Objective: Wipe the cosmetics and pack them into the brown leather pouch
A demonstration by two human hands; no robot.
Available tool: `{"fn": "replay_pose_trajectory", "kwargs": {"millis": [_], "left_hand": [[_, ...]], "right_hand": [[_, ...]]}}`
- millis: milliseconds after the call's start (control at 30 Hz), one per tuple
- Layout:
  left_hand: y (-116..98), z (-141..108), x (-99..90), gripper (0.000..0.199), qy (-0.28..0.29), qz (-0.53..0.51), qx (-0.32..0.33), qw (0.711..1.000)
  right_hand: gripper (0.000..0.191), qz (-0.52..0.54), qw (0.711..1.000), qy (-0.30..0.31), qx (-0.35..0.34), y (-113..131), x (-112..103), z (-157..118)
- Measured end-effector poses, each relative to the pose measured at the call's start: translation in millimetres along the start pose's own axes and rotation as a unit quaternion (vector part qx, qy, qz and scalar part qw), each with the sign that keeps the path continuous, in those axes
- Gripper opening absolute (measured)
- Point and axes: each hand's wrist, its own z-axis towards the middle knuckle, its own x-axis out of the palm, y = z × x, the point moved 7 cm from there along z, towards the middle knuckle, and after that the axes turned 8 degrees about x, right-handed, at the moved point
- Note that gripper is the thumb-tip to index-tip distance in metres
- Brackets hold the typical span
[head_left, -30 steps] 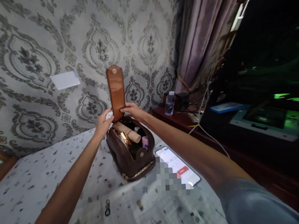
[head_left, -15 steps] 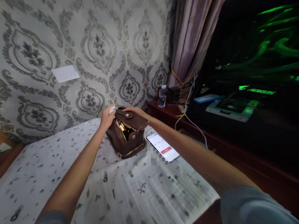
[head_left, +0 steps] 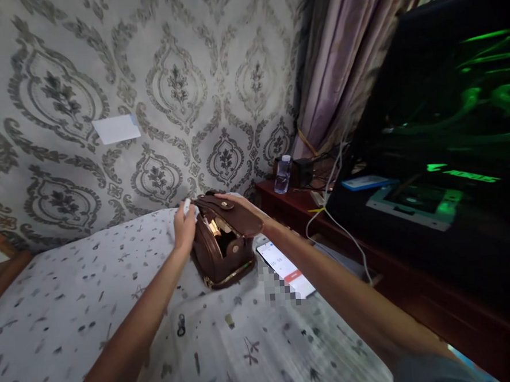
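A brown leather handbag (head_left: 210, 240) stands on the bed, its gold-edged zip partly open under a flap with a snap button. Gold-coloured contents (head_left: 215, 227) glint inside the opening. My left hand (head_left: 185, 225) is at the bag's upper left side, fingers closed around a small white crumpled thing (head_left: 187, 205) whose kind I cannot make out. Across the top reaches my right hand (head_left: 237, 203), gripping the bag at the back of its flap; the fingertips are partly hidden. A phone (head_left: 288, 269) with a lit screen lies right of the bag, beneath my right forearm.
The bed has a white patterned sheet (head_left: 114, 292). To the right, a dark red table (head_left: 269, 189) carries a clear plastic bottle (head_left: 283, 175), cables (head_left: 336, 174) and a large dark case (head_left: 426, 105) with green lights. A patterned wall stands behind the bag.
My left hand has shifted slightly left and down along the bag's side, still with the white thing. My right hand stays on the flap. The whole view has tilted a little upward.
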Motion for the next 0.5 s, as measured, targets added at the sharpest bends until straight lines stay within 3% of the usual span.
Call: {"fn": "replay_pose_trajectory", "kwargs": {"millis": [100,267,400,500], "left_hand": [[-1,-6,8.3,0.044,0.023,0.059,0.008,0.998],[-17,-18,16.4,0.044,0.054,0.095,0.026,0.994],[-27,-39,11.7,0.047,0.043,0.085,0.053,0.994],[-30,-56,5.7,0.05,0.025,0.107,0.047,0.993]], "right_hand": [[0.048,-0.015,0.999,-0.012,-0.04,-1,5,2],[0.05,-0.102,0.993,-0.035,-0.051,-6,7,2],[0.062,-0.119,0.991,-0.026,-0.06,-9,9,2],[0.056,-0.116,0.991,-0.038,-0.061,-11,9,1]]}}
